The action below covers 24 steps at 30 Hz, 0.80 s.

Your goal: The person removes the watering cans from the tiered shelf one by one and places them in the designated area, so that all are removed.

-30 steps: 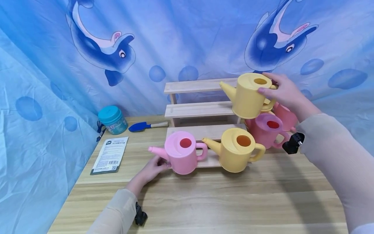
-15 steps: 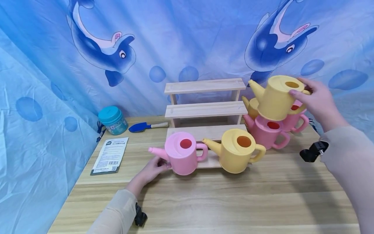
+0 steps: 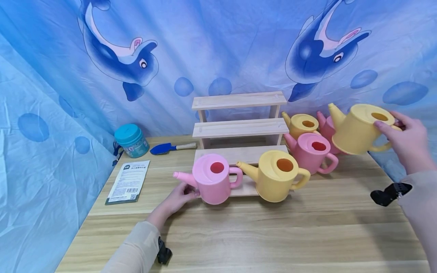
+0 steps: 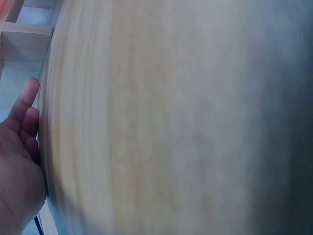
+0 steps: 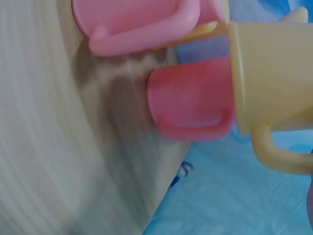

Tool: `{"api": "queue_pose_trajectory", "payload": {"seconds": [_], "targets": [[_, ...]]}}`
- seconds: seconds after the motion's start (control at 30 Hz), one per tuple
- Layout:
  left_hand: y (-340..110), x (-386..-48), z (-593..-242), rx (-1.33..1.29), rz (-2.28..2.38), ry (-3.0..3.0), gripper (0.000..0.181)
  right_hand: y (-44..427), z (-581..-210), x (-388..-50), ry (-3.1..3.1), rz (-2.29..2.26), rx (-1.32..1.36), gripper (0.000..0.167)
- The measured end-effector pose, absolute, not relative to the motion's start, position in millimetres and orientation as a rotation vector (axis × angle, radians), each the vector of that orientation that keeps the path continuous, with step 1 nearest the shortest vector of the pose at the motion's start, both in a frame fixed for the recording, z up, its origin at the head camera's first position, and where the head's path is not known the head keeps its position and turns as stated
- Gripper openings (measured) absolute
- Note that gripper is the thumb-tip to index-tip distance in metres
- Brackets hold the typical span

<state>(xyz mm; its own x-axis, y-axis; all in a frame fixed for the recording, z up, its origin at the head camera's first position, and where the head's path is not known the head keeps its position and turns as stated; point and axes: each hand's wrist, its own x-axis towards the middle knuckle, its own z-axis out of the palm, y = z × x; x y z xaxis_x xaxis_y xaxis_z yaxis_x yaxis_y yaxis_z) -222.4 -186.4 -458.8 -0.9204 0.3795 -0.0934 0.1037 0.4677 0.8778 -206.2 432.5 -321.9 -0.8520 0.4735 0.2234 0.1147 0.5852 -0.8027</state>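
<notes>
Pinched at its top beside the handle, a yellow watering can (image 3: 358, 131) hangs in my right hand (image 3: 411, 142) at the far right; its body (image 5: 274, 78) fills the right side of the right wrist view. My left hand (image 3: 175, 199) rests on the table by the left end of the stepped wooden shelf (image 3: 239, 154), its fingers partly hidden behind the spout of a pink watering can (image 3: 213, 185). In the left wrist view the hand's (image 4: 19, 171) fingers lie relaxed. A second yellow can (image 3: 274, 182) stands right of the pink one on the lowest step.
Right of the shelf stand a pink can (image 3: 308, 155), a yellow can (image 3: 300, 125) and another pink can (image 3: 328, 131), partly hidden by the held one. At left lie a teal-lidded jar (image 3: 131, 140), a blue trowel (image 3: 164, 148) and a white packet (image 3: 128, 182).
My right hand has carried the yellow can rightward from above the shelf's right end, then lower, uncovering the yellow can behind. My left hand has stayed where it was.
</notes>
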Motion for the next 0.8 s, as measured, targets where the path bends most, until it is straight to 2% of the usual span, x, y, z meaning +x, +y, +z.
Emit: {"api": "queue_pose_trajectory", "payload": {"seconds": [0.3, 0.63, 0.8], "targets": [[-186.7, -222.4, -459.2, 0.41, 1.437, 2.443, 0.054, 444.9, -350.0, -193.6, -2.418, 1.192, -0.539, 0.073], [-184.9, -223.4, -460.7, 0.444, 1.432, 2.46, 0.048, 440.7, -376.9, -184.4, -2.46, 1.103, -0.625, 0.08], [-186.2, -222.7, -460.4, 0.422, 1.432, 2.448, 0.052, 439.3, -392.7, -183.1, -2.484, 1.112, -0.653, 0.085]]}}
